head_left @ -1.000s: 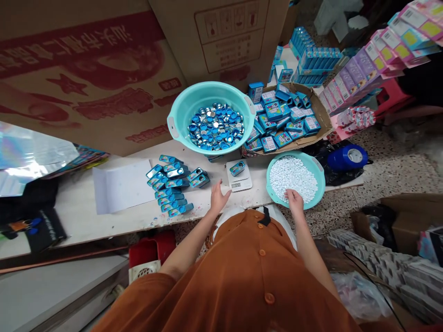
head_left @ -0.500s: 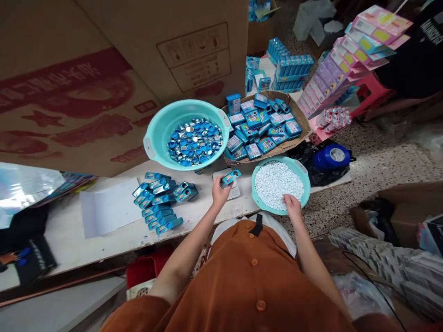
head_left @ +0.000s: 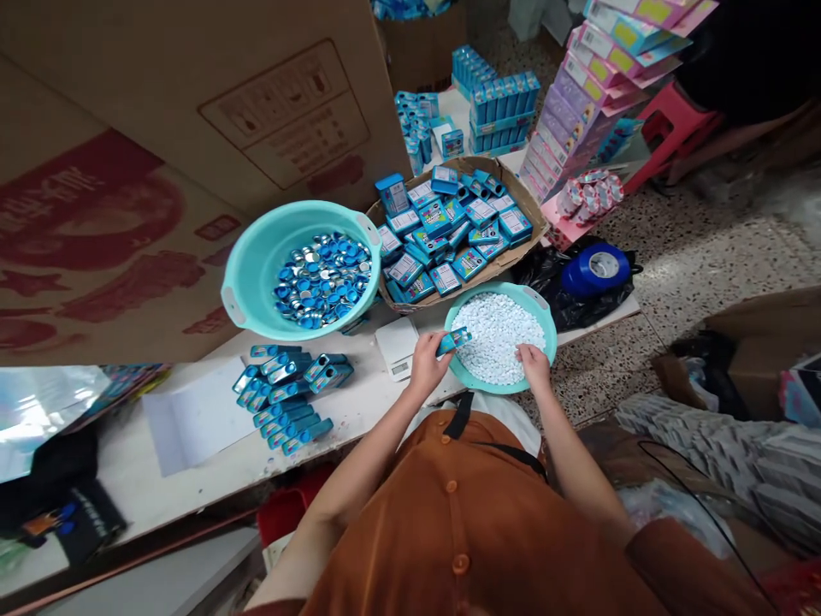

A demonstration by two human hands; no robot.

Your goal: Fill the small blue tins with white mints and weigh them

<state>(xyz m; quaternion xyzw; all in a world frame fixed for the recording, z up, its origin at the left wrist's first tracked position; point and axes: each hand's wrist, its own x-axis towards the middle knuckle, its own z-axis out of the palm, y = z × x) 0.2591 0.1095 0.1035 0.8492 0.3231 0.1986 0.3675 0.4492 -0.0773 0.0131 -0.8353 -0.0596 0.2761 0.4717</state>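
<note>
My left hand (head_left: pixel 428 366) is closed around a small blue tin (head_left: pixel 454 340), holding it over the left rim of a turquoise basin (head_left: pixel 549 321). Small white pellets (head_left: pixel 493 329) fill this basin. At the basin's right side, my right hand (head_left: pixel 534 366) has its fingertips drawn together at the pellets; what is between them is hidden. A white digital scale (head_left: pixel 395 344) lies left of my left hand. Farther left, several blue tins (head_left: pixel 292 389) stand grouped on the table, their openings showing.
A larger turquoise basin (head_left: pixel 234 269) holds many blue and silver caps (head_left: pixel 327 278). Behind the pellets, a cardboard tray (head_left: pixel 535 227) is heaped with blue tins. A big carton (head_left: pixel 154 188) walls off the back left. Blue tape (head_left: pixel 596 267) lies on black plastic at right.
My left hand has carried the blue tin rightward, from above the scale to the pellet basin's rim. My right hand stays at the pellets. The camera view has shifted and turned.
</note>
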